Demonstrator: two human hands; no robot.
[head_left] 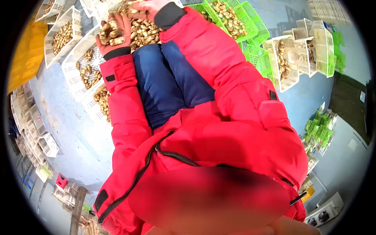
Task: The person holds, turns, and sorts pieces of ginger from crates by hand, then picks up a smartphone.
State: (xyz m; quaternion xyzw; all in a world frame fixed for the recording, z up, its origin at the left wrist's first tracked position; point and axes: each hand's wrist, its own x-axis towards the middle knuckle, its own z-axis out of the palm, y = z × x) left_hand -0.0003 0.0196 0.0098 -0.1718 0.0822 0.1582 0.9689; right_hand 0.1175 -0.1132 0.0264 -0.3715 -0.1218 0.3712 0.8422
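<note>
My left hand (126, 26) is palm up at the top left, with several stubby brown-and-cream mushrooms (111, 33) cradled across the palm and fingers. Just beside it, my right hand (150, 7) has its fingers curled over a mushroom (136, 15) near the top edge; part of that grip is hard to make out. Below both hands, in front of my knees, lies a heap of similar mushrooms (145, 34).
White plastic baskets (69, 64) with mushrooms stand on the left, near a yellow surface (29, 51). Green baskets (256, 29) and more white baskets (288, 82) stand on the right. Stacked crates (33, 125) line the far left of the blue floor (74, 133).
</note>
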